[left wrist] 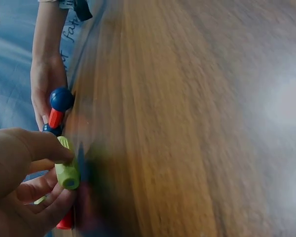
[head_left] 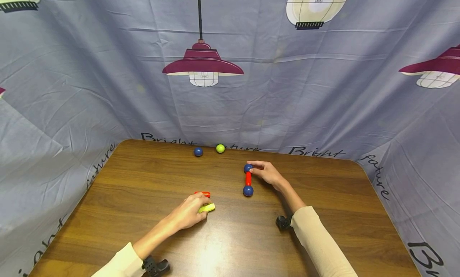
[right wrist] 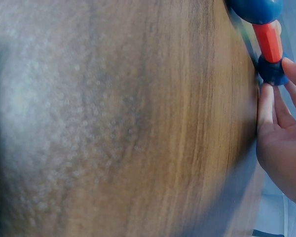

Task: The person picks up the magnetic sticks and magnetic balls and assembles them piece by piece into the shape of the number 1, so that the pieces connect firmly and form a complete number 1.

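Observation:
My left hand (head_left: 189,212) pinches a yellow-green toy rod (head_left: 207,208) between thumb and fingers, low over the table. Just beyond those fingers lies a loose red rod (head_left: 204,194), partly covered by the hand. To the right, a red rod (head_left: 248,179) joins two blue balls into a dumbbell shape lying on the table. My right hand (head_left: 267,174) grips the far blue ball (right wrist: 271,71) with thumb and fingertips. The near blue ball (head_left: 248,190) is untouched. In the left wrist view, the yellow-green rod (left wrist: 67,170) shows a hole in its end.
Near the table's back edge sit a loose blue ball (head_left: 198,152) and a yellow-green ball (head_left: 220,148). A grey-blue cloth (head_left: 251,93) printed with lamps hangs behind and at both sides of the wooden table (head_left: 151,169).

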A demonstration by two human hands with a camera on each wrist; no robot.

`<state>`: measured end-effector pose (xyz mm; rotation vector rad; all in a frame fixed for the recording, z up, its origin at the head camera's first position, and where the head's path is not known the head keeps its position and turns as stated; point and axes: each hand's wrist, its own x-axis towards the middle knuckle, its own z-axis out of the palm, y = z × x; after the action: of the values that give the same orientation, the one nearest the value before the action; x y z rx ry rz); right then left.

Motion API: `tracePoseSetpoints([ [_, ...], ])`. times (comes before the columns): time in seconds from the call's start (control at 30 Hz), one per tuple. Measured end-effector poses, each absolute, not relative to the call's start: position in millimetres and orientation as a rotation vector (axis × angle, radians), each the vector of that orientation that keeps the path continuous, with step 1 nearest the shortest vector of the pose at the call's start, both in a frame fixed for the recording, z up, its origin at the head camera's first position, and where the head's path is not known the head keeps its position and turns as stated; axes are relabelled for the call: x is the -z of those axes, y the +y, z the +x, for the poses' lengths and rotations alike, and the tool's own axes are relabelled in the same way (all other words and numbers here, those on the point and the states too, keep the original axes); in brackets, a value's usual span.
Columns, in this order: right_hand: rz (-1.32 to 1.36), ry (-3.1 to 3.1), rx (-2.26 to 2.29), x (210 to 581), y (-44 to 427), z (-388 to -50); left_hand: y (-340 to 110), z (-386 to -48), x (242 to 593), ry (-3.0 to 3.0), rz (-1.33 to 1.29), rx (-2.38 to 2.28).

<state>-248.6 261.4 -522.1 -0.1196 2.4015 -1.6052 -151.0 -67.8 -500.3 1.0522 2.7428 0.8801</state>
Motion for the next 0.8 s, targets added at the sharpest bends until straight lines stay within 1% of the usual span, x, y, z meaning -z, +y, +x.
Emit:
tracePoseSetpoints([
  [0.17, -0.122, 2.398, 1.616, 521.0, 261.1, -248.1, -61.5, -154.9, 500.3, 2.62, 1.038, -1.073],
  [0.4, -0.158, 2.383, 1.631, 522.0, 261.1, -249.2, -49.9, -156.5, 498.2, 2.477, 0.92, -1.216],
  [0.8, -0.119, 2.394, 1.612, 521.8, 259.9, -249.6, -27.8, -152.9, 502.1, 2.221, 0.719, -1.432],
])
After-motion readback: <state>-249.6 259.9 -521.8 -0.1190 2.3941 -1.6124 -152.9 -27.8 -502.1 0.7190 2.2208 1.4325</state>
